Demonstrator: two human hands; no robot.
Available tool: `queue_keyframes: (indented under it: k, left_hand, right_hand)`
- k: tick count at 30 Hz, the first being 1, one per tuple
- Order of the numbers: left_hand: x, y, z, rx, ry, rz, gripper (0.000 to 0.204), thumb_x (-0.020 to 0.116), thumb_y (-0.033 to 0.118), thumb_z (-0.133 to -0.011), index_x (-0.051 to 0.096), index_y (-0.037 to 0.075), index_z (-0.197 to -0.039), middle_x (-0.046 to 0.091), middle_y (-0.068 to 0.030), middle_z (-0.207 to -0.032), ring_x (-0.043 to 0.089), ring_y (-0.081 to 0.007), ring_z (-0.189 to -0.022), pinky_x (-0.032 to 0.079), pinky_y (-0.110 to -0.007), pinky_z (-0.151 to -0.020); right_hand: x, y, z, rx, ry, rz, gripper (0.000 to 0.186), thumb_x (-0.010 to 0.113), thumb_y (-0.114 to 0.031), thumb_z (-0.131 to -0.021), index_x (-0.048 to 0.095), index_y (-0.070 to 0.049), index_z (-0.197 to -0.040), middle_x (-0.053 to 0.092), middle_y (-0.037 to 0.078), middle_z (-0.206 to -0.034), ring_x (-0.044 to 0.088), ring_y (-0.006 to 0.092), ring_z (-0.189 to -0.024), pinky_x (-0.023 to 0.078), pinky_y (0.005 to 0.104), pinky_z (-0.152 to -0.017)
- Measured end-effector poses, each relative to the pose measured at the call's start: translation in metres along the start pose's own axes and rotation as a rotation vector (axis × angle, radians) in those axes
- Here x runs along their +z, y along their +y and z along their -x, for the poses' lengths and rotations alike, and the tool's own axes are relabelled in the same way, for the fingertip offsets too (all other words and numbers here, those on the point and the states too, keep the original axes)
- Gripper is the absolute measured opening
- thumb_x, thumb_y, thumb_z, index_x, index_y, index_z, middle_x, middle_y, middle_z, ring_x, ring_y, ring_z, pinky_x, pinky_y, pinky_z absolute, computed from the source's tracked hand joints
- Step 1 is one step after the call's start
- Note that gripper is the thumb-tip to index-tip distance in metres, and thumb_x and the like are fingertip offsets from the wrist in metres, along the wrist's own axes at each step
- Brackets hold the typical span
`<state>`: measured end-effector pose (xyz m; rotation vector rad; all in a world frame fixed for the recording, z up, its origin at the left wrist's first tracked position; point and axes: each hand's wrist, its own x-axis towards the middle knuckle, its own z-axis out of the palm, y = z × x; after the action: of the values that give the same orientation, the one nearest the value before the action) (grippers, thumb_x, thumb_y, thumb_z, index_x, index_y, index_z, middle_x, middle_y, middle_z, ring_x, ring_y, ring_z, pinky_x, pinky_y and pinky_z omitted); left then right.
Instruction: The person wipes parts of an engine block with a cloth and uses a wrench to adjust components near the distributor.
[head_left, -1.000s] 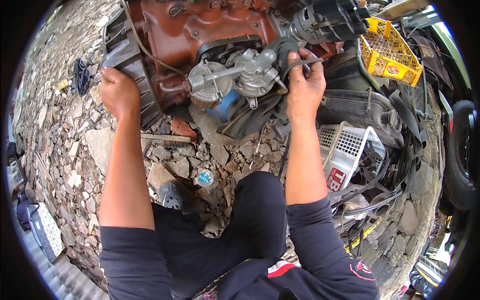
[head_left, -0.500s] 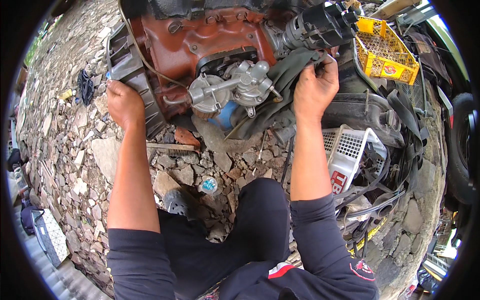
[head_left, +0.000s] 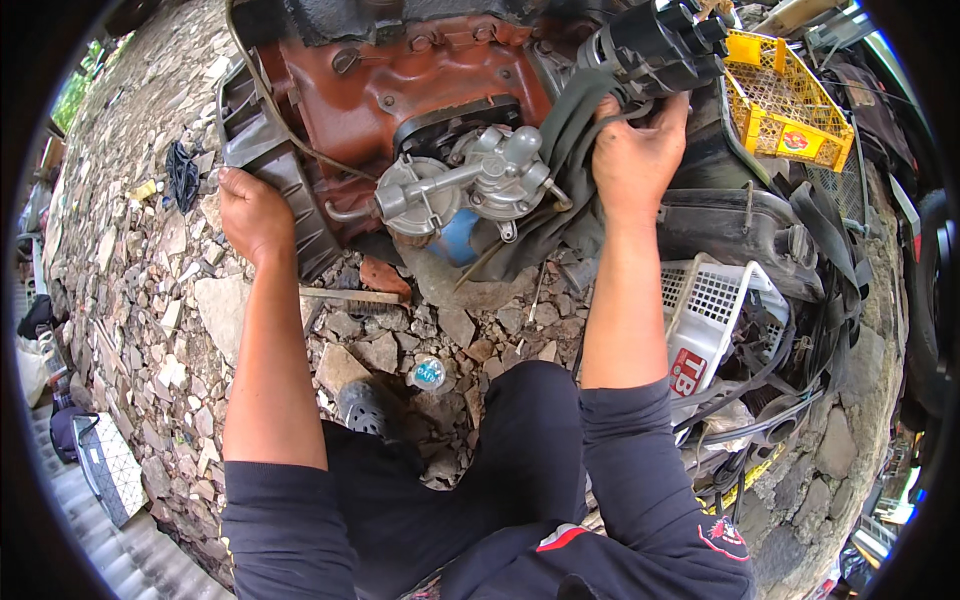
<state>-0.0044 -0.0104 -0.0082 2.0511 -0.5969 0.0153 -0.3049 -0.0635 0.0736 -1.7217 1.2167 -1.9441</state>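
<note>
My left hand [head_left: 257, 215] is closed on the outer edge of the finned grey metal housing [head_left: 262, 135] at the left end of a red-brown engine block [head_left: 345, 115]. My right hand [head_left: 638, 160] is up against the underside of the black distributor [head_left: 650, 50]. A dark grey-green cloth [head_left: 570, 135] runs from beside its thumb down along the block; the other fingertips are partly hidden behind the distributor. Between my hands, a silver-grey fuel pump [head_left: 470, 185] sits on the front of the block, with a blue round part [head_left: 458, 238] below it.
Broken stones cover the ground, with a wooden-handled brush [head_left: 350, 296] and a clear plastic cup [head_left: 428, 373] among them. To the right are a yellow crate [head_left: 790, 130], a black tank-like part [head_left: 735, 235], a white basket [head_left: 700, 320] and tangled hoses [head_left: 775, 410].
My right hand has moved up slightly to the distributor's underside, its fingers now spread wider around it. The cloth has been drawn higher beside the distributor. My left hand keeps its hold on the housing.
</note>
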Motion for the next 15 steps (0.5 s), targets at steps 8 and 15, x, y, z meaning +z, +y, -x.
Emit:
queue_keyframes:
  k: [8,15]
  left_hand:
    - [-0.002,0.005,0.003,-0.038,-0.016,-0.012,0.06,0.024,0.047,-0.095,0.059,0.002,-0.113,0.059,-0.029,-0.106,0.052,-0.0489,-0.101,0.041,-0.05,-0.086]
    - [-0.006,0.009,0.004,-0.061,-0.055,-0.001,0.064,0.022,0.049,-0.094,0.059,0.0,-0.114,0.058,-0.0285,-0.111,0.05,-0.0481,-0.106,0.039,-0.049,-0.09]
  right_hand:
    - [-0.018,-0.008,-0.01,0.05,-0.139,0.135,0.045,0.06,0.007,-0.071,0.047,0.005,-0.114,0.058,0.012,-0.112,0.054,0.0172,-0.102,0.04,0.0272,-0.092]
    - [-0.048,0.027,-0.038,0.24,-0.463,-0.261,0.052,0.067,0.0,-0.075,0.044,0.001,-0.121,0.058,0.009,-0.114,0.058,0.017,-0.101,0.047,0.0291,-0.088]
